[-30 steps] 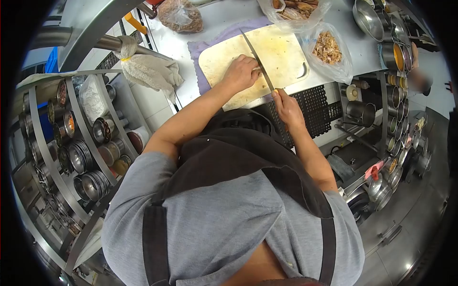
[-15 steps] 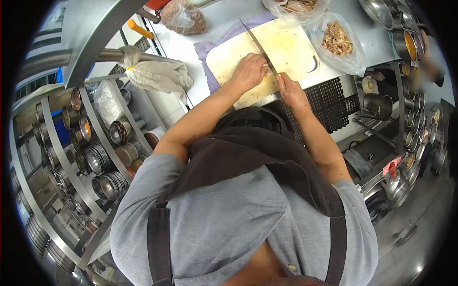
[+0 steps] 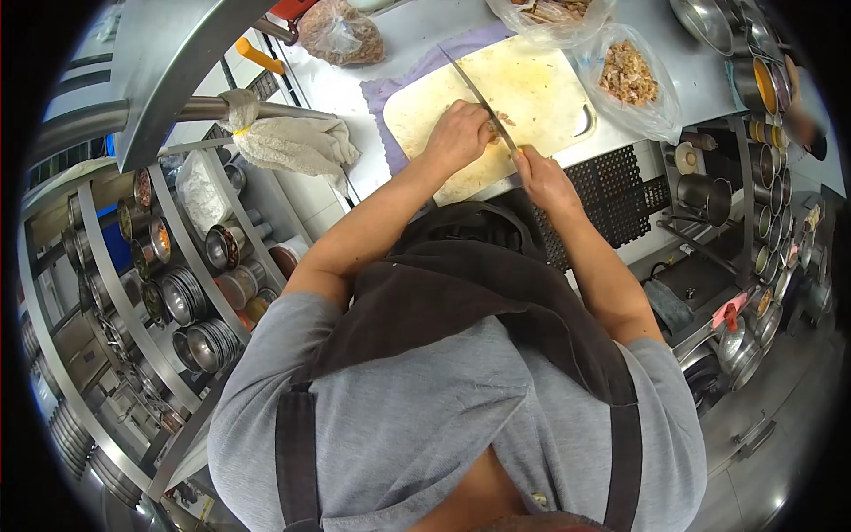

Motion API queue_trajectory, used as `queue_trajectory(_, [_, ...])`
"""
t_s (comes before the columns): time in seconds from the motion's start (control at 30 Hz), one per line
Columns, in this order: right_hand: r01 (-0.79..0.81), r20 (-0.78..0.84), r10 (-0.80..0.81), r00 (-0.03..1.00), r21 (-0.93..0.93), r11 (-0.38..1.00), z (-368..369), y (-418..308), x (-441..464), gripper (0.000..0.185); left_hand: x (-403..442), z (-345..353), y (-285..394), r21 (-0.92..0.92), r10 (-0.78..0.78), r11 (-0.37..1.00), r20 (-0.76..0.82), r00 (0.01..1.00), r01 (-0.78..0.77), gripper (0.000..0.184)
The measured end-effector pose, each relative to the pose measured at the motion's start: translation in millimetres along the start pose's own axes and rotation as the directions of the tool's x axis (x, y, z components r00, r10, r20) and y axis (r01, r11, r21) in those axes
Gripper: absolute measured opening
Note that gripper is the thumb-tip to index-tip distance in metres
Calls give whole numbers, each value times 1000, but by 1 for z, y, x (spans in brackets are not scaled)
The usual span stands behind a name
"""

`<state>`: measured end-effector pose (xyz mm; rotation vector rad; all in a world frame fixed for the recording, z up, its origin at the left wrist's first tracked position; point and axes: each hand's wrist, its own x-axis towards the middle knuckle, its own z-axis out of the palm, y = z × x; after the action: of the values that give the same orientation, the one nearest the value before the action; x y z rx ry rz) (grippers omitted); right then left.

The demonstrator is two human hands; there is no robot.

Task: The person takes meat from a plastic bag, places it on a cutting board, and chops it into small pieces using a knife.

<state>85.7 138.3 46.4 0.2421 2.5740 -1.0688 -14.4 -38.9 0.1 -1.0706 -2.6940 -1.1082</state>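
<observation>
My right hand (image 3: pixel 540 176) is wrapped round the handle of a long knife (image 3: pixel 478 95), whose blade slants up and left over the cream cutting board (image 3: pixel 536 84). Left of the blade, my left hand (image 3: pixel 459 136) lies on the board with its fingers curled in against a small brown piece of food (image 3: pixel 494 133), partly hidden by them. A few brown bits (image 3: pixel 505 118) lie just right of the blade. Under the board is a purple cloth (image 3: pixel 378 105).
An open plastic bag of chopped brown food (image 3: pixel 628 74) sits right of the board, another bag (image 3: pixel 554 12) behind it. A tied bag (image 3: pixel 340 33) stands back left. A pale towel (image 3: pixel 297 146) hangs from a rail. Metal bowls (image 3: pixel 703 24) are at the back right.
Brown bits now show on the board right of the blade. The whole view has shifted since the first frame. The knife and right hand have moved slightly.
</observation>
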Motion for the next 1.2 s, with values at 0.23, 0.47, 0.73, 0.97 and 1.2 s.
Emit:
queue_trajectory(0.23, [54, -128, -55, 990, -10, 999, 14, 1, 22, 34, 3, -2, 1, 8, 51, 999, -29, 998, -51, 14])
queue_trajectory(0.47, [77, -92, -73, 993, 40, 996, -11, -4, -14, 33, -5, -14, 2, -18, -39, 999, -4, 999, 39, 16])
queue_trajectory(0.73, [50, -18, -50, 999, -10, 999, 17, 2, 3, 34, -11, -3, 1, -30, -9, 1000, -47, 999, 7, 16])
queue_trajectory(0.97, [35, -93, -32, 995, 37, 999, 15, -1, 9, 35, -6, -8, 2, -47, -13, 999, -44, 999, 11, 16])
queue_trajectory(1.2, [34, -14, -34, 999, -9, 999, -12, -12, -19, 35, -13, -21, 7, 20, -54, 998, 30, 998, 54, 20])
